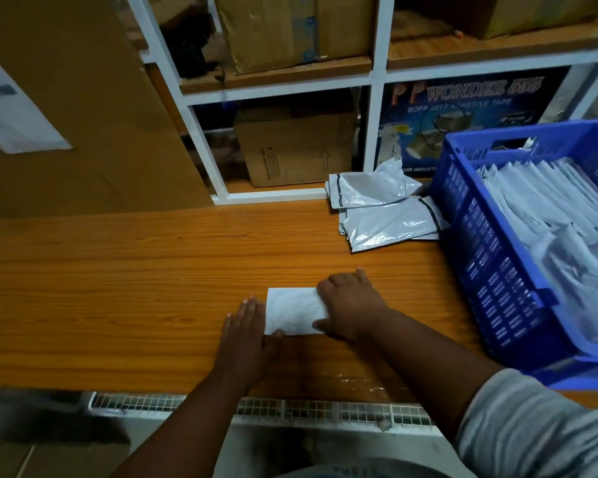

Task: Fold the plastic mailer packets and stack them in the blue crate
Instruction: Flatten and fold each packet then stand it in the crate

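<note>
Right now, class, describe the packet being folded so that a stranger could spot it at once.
Start at the blue crate on the wooden counter. Left of it, nearer the counter's front edge, a white packet lies flat under both hands. Unlike the crumpled loose packets by the shelves, it is smooth and folded.

A packing or stockroom: white-framed shelves [377, 77] hold cardboard cartons [294, 150] and a box of adhesive tape [470, 115] (its print reads "BOPP self adhesive tape"), behind a wood-grain desk [118, 288].
</note>
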`<state>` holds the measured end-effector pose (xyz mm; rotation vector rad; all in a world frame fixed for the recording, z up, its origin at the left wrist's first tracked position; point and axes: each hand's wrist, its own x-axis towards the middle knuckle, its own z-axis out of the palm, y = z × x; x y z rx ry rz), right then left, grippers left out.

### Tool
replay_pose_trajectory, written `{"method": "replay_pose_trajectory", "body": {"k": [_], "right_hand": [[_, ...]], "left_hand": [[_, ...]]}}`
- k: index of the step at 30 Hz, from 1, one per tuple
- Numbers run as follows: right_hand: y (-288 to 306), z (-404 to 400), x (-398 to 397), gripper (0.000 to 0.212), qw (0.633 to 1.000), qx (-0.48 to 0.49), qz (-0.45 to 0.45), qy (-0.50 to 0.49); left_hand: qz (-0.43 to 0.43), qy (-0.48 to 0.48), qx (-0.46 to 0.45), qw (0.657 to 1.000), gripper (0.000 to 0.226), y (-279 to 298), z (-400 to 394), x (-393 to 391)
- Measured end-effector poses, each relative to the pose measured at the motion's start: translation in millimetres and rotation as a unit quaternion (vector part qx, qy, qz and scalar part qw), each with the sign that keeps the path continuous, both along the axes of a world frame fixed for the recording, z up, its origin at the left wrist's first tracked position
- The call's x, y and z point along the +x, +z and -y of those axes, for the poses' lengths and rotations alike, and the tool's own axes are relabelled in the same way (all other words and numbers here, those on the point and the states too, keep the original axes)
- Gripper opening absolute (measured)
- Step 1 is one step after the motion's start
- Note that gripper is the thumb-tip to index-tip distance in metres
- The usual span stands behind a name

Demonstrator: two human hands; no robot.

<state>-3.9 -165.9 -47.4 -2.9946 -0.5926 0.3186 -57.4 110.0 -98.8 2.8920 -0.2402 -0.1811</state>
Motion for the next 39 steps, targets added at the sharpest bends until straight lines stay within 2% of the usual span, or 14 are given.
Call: {"method": "replay_pose_trajectory", "body": {"k": [3, 7, 9, 12, 14, 19, 22, 25, 27, 29, 31, 34, 36, 39], "right_hand": [[12.2, -15.5, 12.6, 0.106, 0.998, -0.031, -0.049, -0.036], [24.4, -18.1, 20.1, 0.101, 0.988, -0.052, -0.071, -0.127], [24.8, -9.1, 21.1, 0.088, 0.986, 0.014, -0.069, -0.15], [33.4, 9.1, 19.9, 0.048, 0.971, 0.106, -0.103, -0.185], [49.6, 24.8, 17.6, 0.031, 0.96, 0.156, -0.103, -0.21], [138.1, 86.8, -2.0, 0.035, 0.926, 0.268, -0.005, -0.266], [193.3, 148.5, -17.2, 0.029, 0.896, 0.313, 0.092, -0.302], [235.2, 218.4, -40.2, 0.039, 0.867, 0.275, 0.197, -0.367], [250.2, 262.0, -54.3, 0.041, 0.848, 0.247, 0.227, -0.412], [249.9, 296.6, -62.8, 0.033, 0.843, 0.209, 0.227, -0.44], [233.8, 316.0, -68.0, 0.028, 0.858, 0.139, 0.18, -0.46], [190.8, 325.3, -70.8, 0.024, 0.884, 0.041, 0.063, -0.462], [164.1, 327.0, -67.5, 0.037, 0.892, -0.034, -0.023, -0.45], [137.6, 332.0, -62.5, 0.045, 0.866, -0.051, -0.159, -0.471]], "left_hand": [[0.007, 0.048, -0.084, 0.995, 0.087, 20.5, 10.3, -9.2], [0.045, 0.025, -0.046, 0.998, 0.072, 50.5, 16.6, -11.1], [0.054, 0.014, -0.027, 0.998, 0.063, 62.9, 23.3, -7.2], [0.059, -0.001, -0.017, 0.998, 0.043, 78.4, 45.0, 2.2], [0.061, -0.016, -0.034, 0.997, 0.039, 88.8, 66.6, 11.2], [0.103, -0.066, -0.117, 0.986, 0.024, 126.1, 140.5, 28.9], [0.117, -0.101, -0.16, 0.975, 0.021, 148.9, 192.8, 34.3], [0.108, -0.145, -0.198, 0.963, 0.023, 167.1, 246.4, 31.1], [0.096, -0.178, -0.214, 0.956, 0.026, 174.4, 279.4, 27.1], [0.065, -0.202, -0.217, 0.953, 0.031, 178.0, 307.5, 23.9], [0.036, -0.219, -0.202, 0.954, 0.037, 179.4, 329.6, 20.7], [0.022, -0.243, -0.174, 0.954, 0.044, 172.8, 348.0, 14.8], [0.006, -0.246, -0.164, 0.955, 0.047, 165.7, 351.7, 11.9], [-0.013, -0.246, -0.147, 0.958, 0.047, 156.1, 348.0, 10.3]]}}
